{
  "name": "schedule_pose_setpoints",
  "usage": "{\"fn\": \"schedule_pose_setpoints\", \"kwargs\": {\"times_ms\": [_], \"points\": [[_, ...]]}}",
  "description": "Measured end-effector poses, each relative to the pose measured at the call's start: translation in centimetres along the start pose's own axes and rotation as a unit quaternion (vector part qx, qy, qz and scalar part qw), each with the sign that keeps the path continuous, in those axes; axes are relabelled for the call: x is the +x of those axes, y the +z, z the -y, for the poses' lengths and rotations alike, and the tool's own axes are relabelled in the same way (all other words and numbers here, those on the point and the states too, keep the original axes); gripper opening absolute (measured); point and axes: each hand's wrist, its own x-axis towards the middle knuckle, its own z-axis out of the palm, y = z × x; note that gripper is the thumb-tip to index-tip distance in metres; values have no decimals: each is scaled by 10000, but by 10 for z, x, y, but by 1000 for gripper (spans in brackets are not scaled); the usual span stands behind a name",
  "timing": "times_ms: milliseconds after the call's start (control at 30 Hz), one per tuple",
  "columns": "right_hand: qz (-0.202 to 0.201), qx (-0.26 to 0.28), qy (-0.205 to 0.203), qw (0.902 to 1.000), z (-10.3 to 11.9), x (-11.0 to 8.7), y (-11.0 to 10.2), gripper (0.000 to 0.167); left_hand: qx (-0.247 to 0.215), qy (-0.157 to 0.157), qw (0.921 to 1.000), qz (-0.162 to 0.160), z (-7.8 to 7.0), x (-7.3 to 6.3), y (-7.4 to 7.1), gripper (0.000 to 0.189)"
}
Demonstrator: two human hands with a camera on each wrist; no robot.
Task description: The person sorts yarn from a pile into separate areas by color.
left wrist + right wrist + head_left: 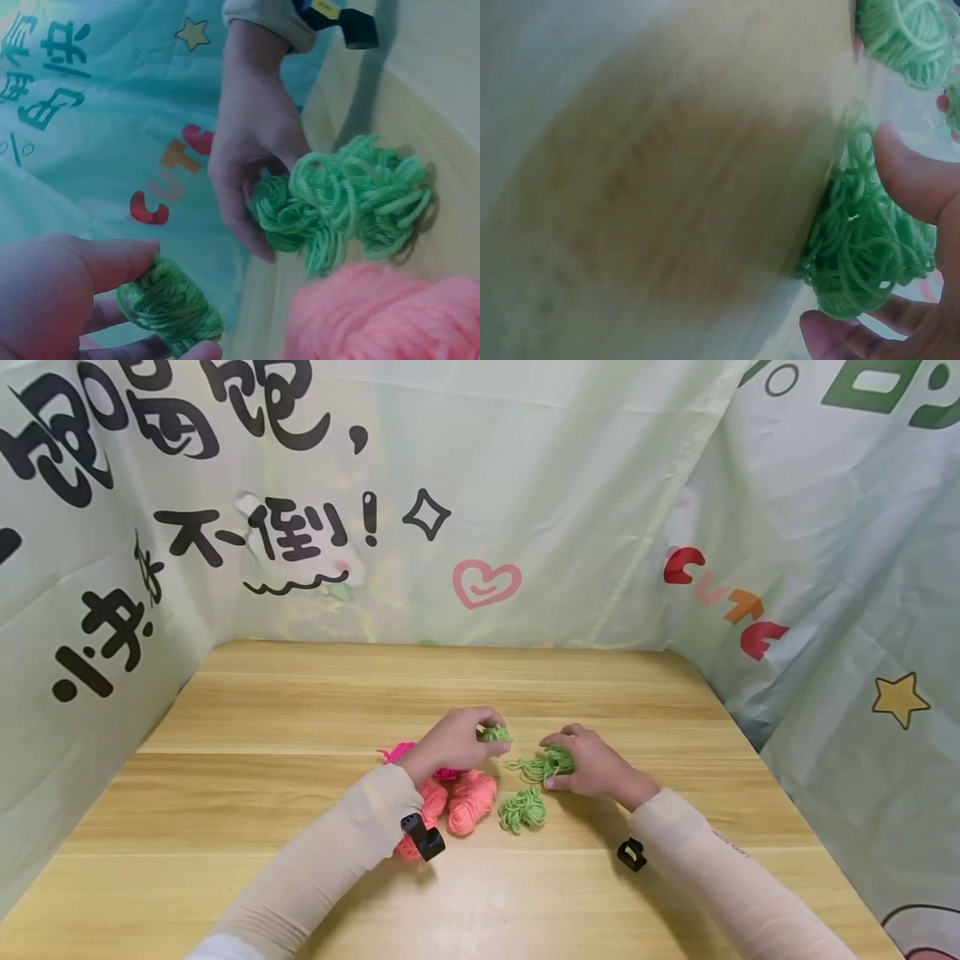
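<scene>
A small, compactly wound green bundle [176, 307] is gripped by the left hand [455, 742]. It is pinched between the thumb and the fingers, which are curved around it, and much of its wound side is left exposed. Whether it is touching the table [600, 693] cannot be told.

By the right hand [596, 766], a looser green bundle [862, 247] is held. Its tangled loops are enclosed between thumb and fingertips; the hand is opened wider than the left, since more yarn is spanned. Some strands are spread beyond the fingers, toward the left hand. How firmly it is squeezed cannot be told.

Between the hands and nearer the wearer, a third green bundle [523, 812] is left ungripped on the table. Just beside it a coral skein [472, 803] is placed; another coral skein [433, 802] is partly covered by the left forearm, and magenta yarn [397, 752] is partly hidden behind the left wrist.
</scene>
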Motion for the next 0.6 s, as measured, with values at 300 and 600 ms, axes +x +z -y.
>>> {"fn": "schedule_pose_setpoints", "kwargs": {"times_ms": [300,600], "points": [[100,-81,88,9999,2,3,5,51,-1425,-370,9891,21,6,2,-4,36],[186,-96,-68,9998,-1,8,6,29,-2867,-663,9557,108,5,6,-2,40]]}}
